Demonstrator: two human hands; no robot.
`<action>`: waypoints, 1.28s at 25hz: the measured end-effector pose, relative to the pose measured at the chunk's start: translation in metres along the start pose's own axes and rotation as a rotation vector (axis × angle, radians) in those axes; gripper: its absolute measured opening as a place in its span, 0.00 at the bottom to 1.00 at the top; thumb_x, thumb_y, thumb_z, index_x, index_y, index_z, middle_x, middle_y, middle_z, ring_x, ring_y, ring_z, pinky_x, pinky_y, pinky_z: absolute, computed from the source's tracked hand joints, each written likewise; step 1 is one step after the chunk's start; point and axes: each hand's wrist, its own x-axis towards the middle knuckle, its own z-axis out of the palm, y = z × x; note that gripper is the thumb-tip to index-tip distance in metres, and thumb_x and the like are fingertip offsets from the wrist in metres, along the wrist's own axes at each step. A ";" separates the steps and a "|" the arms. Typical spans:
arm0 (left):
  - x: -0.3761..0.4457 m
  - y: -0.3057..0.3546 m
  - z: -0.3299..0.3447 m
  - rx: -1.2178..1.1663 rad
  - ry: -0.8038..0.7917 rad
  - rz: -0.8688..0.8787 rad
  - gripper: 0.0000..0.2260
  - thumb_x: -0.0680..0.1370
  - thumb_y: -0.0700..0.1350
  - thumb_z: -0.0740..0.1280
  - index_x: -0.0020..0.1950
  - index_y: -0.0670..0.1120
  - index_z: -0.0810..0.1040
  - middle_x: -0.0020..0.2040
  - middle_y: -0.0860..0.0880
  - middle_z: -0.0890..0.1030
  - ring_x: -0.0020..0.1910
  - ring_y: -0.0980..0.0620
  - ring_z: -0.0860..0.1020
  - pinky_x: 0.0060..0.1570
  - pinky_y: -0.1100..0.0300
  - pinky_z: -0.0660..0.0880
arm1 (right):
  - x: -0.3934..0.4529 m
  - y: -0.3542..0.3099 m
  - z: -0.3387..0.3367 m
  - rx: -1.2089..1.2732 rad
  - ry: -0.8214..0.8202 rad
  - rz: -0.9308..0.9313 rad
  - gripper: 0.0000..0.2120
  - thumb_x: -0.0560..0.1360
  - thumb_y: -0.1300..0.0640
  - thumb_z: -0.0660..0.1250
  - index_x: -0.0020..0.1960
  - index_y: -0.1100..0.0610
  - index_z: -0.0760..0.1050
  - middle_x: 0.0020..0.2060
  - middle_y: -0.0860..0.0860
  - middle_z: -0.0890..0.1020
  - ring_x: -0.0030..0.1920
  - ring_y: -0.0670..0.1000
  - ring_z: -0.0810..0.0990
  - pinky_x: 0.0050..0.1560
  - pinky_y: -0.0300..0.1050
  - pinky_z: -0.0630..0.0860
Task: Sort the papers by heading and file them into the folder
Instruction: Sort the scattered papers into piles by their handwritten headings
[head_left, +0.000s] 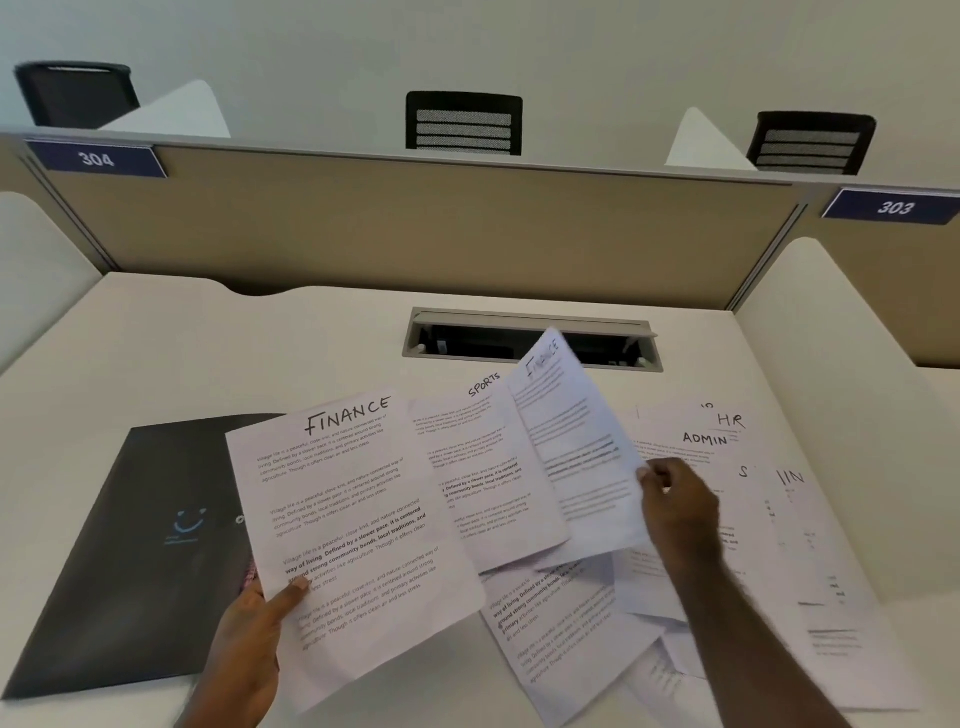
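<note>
My left hand (249, 639) grips the lower left edge of a sheet headed FINANCE (358, 525), held above the desk and overlapping the black folder (140, 551), which lies closed on the left. My right hand (675, 504) pinches the right edge of a second FINANCE sheet (571, 447), lifted and tilted, blurred by motion. A SPORTS sheet (483, 467) lies between the two. Sheets headed ADMIN (705, 439) and HR (731, 420) lie in a loose spread under and right of my right hand. More overlapping sheets (561, 639) lie below.
A cable tray opening (530, 340) is sunk into the white desk (208, 353) behind the papers. A beige partition (415, 223) with labels 304 and 303 closes off the back. White side dividers stand left and right. Black chair backs show beyond the partition.
</note>
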 end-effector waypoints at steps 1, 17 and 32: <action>0.000 0.000 0.001 0.011 -0.012 -0.002 0.10 0.80 0.34 0.63 0.56 0.46 0.78 0.58 0.41 0.82 0.58 0.34 0.78 0.64 0.34 0.70 | 0.006 -0.001 -0.012 0.018 0.055 0.004 0.06 0.77 0.57 0.66 0.50 0.58 0.78 0.43 0.54 0.83 0.42 0.54 0.76 0.43 0.41 0.66; 0.000 -0.034 0.042 0.134 -0.169 -0.055 0.11 0.80 0.38 0.64 0.61 0.45 0.79 0.55 0.40 0.84 0.55 0.37 0.82 0.60 0.36 0.74 | -0.107 0.002 0.024 0.379 -0.401 0.190 0.04 0.73 0.59 0.70 0.42 0.51 0.78 0.35 0.43 0.85 0.40 0.45 0.83 0.41 0.38 0.77; -0.013 -0.025 0.039 0.158 -0.223 -0.082 0.13 0.78 0.36 0.67 0.61 0.46 0.76 0.53 0.40 0.85 0.52 0.35 0.83 0.57 0.34 0.76 | -0.141 -0.007 0.052 0.428 -0.633 0.169 0.10 0.75 0.57 0.69 0.55 0.48 0.75 0.49 0.44 0.84 0.49 0.44 0.83 0.50 0.40 0.80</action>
